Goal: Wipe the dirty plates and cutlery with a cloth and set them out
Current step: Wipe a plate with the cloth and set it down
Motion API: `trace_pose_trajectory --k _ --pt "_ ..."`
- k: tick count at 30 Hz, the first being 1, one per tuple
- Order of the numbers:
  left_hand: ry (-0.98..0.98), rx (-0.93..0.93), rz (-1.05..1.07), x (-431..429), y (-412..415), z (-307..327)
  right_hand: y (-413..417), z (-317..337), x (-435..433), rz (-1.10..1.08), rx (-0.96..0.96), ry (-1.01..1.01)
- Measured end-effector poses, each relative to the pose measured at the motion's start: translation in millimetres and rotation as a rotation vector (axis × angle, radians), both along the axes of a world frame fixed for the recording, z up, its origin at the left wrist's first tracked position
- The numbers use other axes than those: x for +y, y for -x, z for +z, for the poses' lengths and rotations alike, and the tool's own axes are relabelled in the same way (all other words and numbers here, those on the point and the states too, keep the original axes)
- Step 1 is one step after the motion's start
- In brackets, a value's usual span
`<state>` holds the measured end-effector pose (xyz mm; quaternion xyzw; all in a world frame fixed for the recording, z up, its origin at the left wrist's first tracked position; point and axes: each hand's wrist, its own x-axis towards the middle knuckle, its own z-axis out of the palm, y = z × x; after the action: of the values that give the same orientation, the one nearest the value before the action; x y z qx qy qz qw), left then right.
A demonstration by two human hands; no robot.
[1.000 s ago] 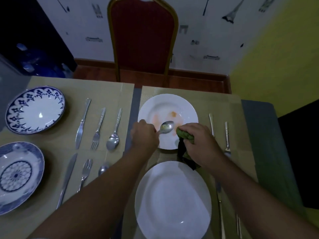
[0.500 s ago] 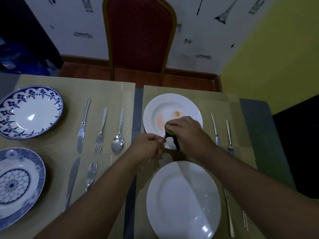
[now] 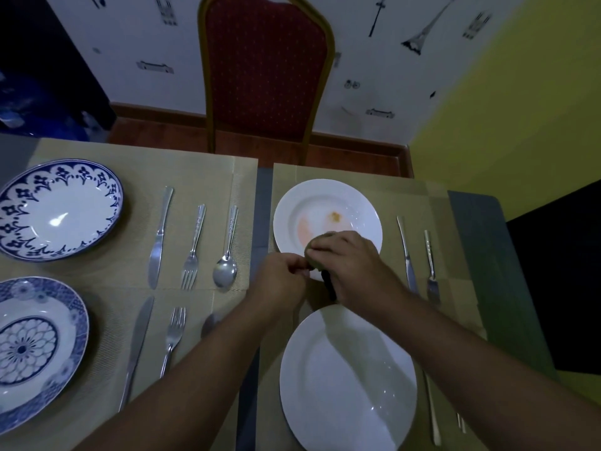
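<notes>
Two blue-patterned plates sat far left, with knives, forks and spoons laid in rows beside them. At centre the left hand was curled, its fingertips pinching at the edge of the cloth. Whatever lay inside was hidden. The right hand gripped the cloth bunched over the near rim of the stained plate. Cutlery-wiping seemed in hand; next, that piece would need setting down and the stained plate wiping. The clean plate crowded close below, a knife and fork lay just right, and the counter edge was near.
</notes>
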<state>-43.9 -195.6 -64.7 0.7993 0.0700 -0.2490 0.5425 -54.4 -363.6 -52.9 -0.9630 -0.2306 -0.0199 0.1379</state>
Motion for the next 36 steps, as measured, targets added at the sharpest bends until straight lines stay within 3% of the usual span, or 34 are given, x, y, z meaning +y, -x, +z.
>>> trace_pose_trajectory --k 4,9,12,16,21,25,30,36 --pt "-0.003 0.075 0.047 -2.7 7.2 -4.6 -23.7 -2.5 -9.1 -0.163 0.107 0.045" --pt "-0.002 0.133 0.052 -8.1 8.0 2.3 -18.6 -0.6 -29.5 -0.418 0.066 -0.176" --pt "0.181 0.316 0.149 -8.0 3.6 6.1 -2.1 6.9 -26.0 -0.251 0.035 -0.131" --pt "0.261 0.336 0.106 -8.0 5.2 11.8 9.7 0.5 -17.6 -0.026 -0.001 0.028" --pt "0.232 0.322 -0.003 1.1 8.1 16.0 -12.0 -1.6 -34.5 -0.141 0.067 0.175" --pt "0.328 0.415 0.123 -3.8 10.5 17.7 -12.4 11.6 -44.0 -0.336 -0.023 0.019" --pt "0.332 0.400 0.175 -9.2 11.6 14.3 2.5 15.3 -33.0 -0.181 -0.050 -0.099" --pt "0.204 0.256 0.020 -15.6 16.2 13.0 10.6 7.5 -22.0 -0.045 0.027 0.040"
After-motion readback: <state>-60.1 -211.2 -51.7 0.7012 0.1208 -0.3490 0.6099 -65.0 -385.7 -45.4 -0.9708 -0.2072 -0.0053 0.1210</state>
